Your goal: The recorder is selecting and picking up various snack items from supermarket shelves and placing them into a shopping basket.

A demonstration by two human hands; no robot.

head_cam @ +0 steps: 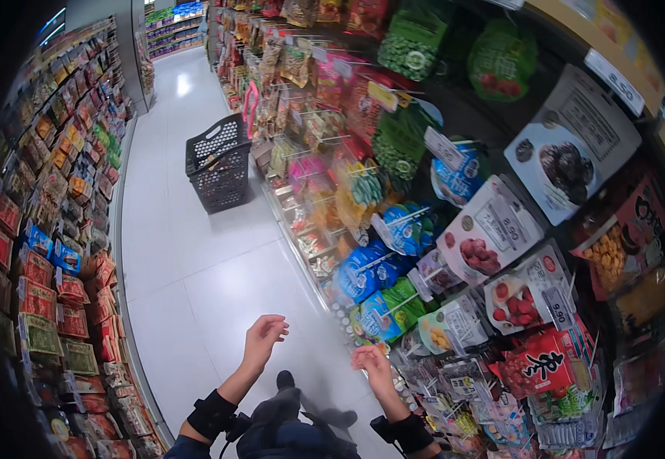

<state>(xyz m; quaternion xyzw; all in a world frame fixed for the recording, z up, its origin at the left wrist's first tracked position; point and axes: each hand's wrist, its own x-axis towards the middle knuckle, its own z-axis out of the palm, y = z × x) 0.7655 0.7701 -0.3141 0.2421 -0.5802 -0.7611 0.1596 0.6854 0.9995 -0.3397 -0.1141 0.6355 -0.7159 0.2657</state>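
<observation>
Both of my hands hang empty above the tiled aisle floor. My left hand (265, 338) has its fingers loosely curled and apart, touching nothing. To the right, my right hand (371, 361) is near the lower packets of the snack rack, fingers slightly bent; no contact with them is plain. Beyond my hands, a black plastic shopping basket (217, 182) stands on the floor beside the right-hand rack, a pink handle (248, 109) rising at its side. On that rack hang a white bag with pictured red fruit (519, 304), a red snack bag (539, 361) and blue packets (361, 272).
The left shelf holds rows of packets, among them red bags (40, 295). Metal hooks with price tags (447, 148) stick out from the right rack into the aisle. The pale floor (217, 252) runs between them, past a grey pillar (131, 51), towards far shelves (174, 28).
</observation>
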